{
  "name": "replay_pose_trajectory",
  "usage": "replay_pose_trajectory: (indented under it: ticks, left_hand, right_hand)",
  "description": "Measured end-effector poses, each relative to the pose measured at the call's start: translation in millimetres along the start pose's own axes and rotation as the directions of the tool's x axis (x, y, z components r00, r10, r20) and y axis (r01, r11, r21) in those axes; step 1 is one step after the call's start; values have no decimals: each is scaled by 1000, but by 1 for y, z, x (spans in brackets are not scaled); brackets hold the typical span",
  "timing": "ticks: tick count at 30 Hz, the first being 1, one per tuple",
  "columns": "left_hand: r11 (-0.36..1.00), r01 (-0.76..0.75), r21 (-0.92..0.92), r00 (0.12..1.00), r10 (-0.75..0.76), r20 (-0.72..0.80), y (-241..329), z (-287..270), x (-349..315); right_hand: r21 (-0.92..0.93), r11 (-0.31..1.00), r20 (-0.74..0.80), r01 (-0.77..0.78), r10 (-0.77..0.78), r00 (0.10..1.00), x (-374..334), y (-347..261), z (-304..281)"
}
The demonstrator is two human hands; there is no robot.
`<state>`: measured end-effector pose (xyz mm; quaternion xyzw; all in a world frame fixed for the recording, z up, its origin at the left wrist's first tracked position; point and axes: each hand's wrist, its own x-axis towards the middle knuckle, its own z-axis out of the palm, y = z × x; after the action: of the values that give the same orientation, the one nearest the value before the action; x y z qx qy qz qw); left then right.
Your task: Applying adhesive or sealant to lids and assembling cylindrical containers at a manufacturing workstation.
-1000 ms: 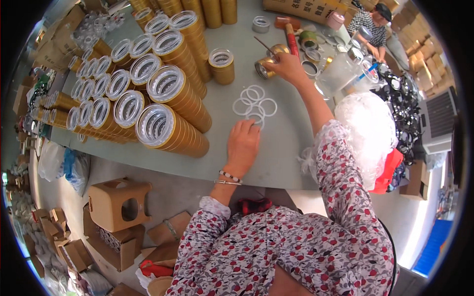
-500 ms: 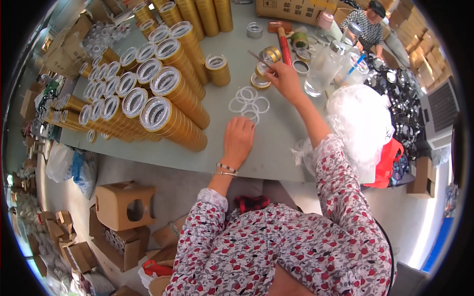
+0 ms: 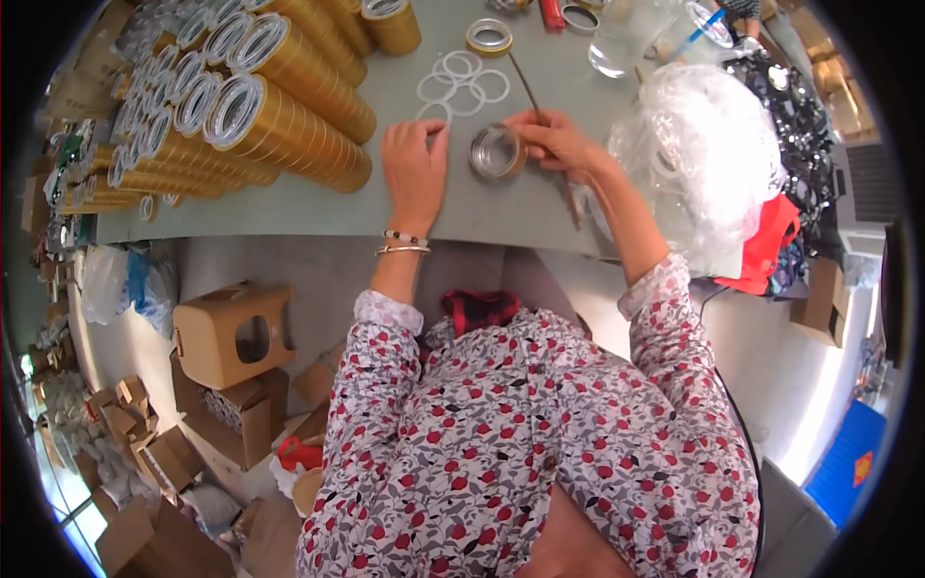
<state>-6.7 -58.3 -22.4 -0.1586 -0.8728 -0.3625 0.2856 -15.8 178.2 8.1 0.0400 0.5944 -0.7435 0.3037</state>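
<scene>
Above table (image 3: 458,210), your right hand (image 3: 556,144) pinches gold-sided ring (image 3: 494,173) and thin stick (image 3: 524,81); left hand (image 3: 413,170) half curled by loose white rings (image 3: 461,79), hold unclear. Gold stacks (image 3: 303,135) look done; held ring not among them.

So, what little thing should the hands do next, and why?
I'd probably have the left hand pick up one of the thin white rings: it is right at the edge of the nearest one, though I can't tell whether it touches. The right hand looks busy, holding a round metal ring and a thin stick.
</scene>
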Motion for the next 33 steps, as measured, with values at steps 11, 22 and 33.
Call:
replay_pose_trajectory:
  ticks: [11, 22, 33]
  left_hand:
    - [971, 135, -198, 985, -111, 129, 27, -21, 7]
    - [984, -126, -129, 949, 158, 274, 54, -8, 12]
    - [989, -130, -65, 949, 143, 282, 42, -2, 13]
  right_hand:
    - [-667, 700, -300, 255, -566, 768, -9, -1, 10]
    - [-691, 698, -272, 187, -491, 827, -20, -5, 11]
    - [-512, 830, -342, 223, -435, 833, -52, -22, 30]
